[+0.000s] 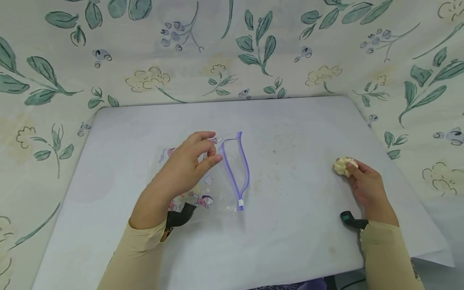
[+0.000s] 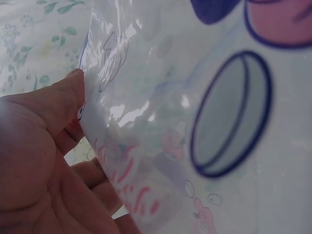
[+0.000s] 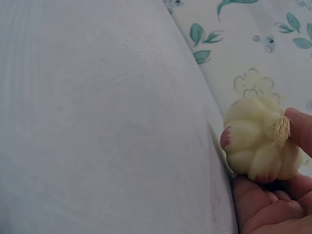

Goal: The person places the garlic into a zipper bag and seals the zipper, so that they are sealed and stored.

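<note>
A clear zip bag [image 1: 232,177] with a purple zip edge and a white slider lies in the middle of the table, its mouth parted. Pink and purple cartoon prints cover it. My left hand [image 1: 190,161] pinches the bag near its mouth between thumb and fingers. In the left wrist view the bag's film [image 2: 146,122] fills most of the picture beside the palm. Over at the right, a garlic bulb [image 3: 261,139], pale with purplish patches and a tuft of dry roots, is held by the thumb and fingers of my right hand [image 1: 369,191].
The table [image 1: 290,233] has a white cover with a few small stains. Floral cloth [image 1: 203,52] hangs behind it and shows at both sides. Dark wrist devices [image 1: 181,215] sit at both cuffs. A dark cable [image 1: 351,284] shows below the front edge.
</note>
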Tool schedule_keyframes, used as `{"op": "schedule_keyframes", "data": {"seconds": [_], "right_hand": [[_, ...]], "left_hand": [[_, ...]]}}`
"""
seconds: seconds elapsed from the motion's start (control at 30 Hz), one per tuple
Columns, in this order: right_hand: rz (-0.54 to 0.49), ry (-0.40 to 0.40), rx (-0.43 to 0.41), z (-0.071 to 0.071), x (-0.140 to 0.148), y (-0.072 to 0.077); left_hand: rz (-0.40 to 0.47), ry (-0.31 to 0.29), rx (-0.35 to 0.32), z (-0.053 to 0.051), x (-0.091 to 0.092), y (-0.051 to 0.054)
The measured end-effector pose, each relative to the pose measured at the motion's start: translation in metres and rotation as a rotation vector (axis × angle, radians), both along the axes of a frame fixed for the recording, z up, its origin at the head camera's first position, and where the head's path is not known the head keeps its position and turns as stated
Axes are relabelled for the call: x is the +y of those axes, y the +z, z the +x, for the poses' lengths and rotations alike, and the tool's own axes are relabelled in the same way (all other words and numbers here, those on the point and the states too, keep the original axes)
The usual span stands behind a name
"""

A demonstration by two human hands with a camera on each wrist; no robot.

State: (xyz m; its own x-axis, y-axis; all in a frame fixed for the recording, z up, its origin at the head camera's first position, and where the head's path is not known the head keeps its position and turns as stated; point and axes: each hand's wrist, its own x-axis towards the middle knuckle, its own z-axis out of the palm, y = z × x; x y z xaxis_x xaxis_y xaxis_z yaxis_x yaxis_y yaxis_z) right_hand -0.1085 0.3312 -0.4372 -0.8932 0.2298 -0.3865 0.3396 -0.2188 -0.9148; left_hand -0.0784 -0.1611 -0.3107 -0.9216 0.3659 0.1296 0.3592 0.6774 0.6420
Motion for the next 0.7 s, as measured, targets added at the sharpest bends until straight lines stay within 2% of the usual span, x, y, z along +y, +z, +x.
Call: {"op": "schedule_keyframes", "data": {"seconds": [0.3,0.5,0.7], "right_hand": [[-0.066,0.016,-0.023,0.001,0.001,0.004],[-0.206,0.011,0.058,0.002,-0.001,0.009],[-0.184,0.052,0.131,-0.003,-0.017,0.022]], "left_hand": [[0.025,-0.01,0.008,-0.001,0.0,-0.001],[0.017,-0.005,0.017,0.0,-0.001,0.0],[0.005,0.011,-0.001,0.002,-0.003,0.001]]}}
